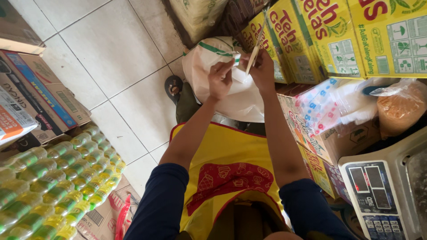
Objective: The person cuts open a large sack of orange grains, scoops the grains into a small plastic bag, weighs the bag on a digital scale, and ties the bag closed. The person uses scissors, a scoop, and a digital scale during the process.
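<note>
A large white woven sack [209,62] with a green stripe stands on the floor in front of me. My left hand [221,80] grips its top edge, fingers closed on the white fabric. My right hand [261,69] is closed at the sack's mouth too and holds a thin pale strip [257,44] that sticks upward. Both hands are close together over the sack's opening. I wear a yellow apron [227,178] with a red print over dark blue sleeves.
Yellow cardboard cartons [338,35] are stacked at the upper right. A digital scale [378,186] sits at the lower right, beside plastic bags [333,104]. Shrink-wrapped green bottles [53,178] and brown cartons [35,102] lie at the left on white floor tiles [115,49].
</note>
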